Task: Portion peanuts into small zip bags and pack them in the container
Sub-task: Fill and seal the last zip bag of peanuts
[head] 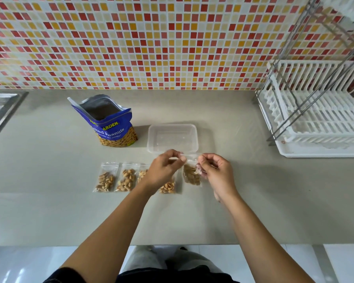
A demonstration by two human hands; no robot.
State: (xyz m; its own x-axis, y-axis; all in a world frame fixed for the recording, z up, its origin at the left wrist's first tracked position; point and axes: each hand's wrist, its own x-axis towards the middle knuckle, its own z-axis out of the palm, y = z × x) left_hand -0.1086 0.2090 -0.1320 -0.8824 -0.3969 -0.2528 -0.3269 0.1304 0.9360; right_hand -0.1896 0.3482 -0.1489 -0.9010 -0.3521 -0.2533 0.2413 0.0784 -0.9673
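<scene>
A small clear zip bag (191,174) holding peanuts hangs between my hands, just in front of the empty clear plastic container (172,137). My left hand (165,170) pinches the bag's top strip at the left end and my right hand (215,170) pinches it at the right end. Several filled zip bags lie in a row on the counter: one at far left (106,177), another beside it (127,178), one mostly hidden by my left wrist (142,173) and one below my left hand (168,186). The open blue peanut pouch (108,121) stands behind them.
A white dish rack with a metal frame (315,111) fills the right side of the grey counter (49,180). A steel sink edge (2,111) shows at the far left. The tiled wall rises behind, and the counter's front edge runs below my forearms.
</scene>
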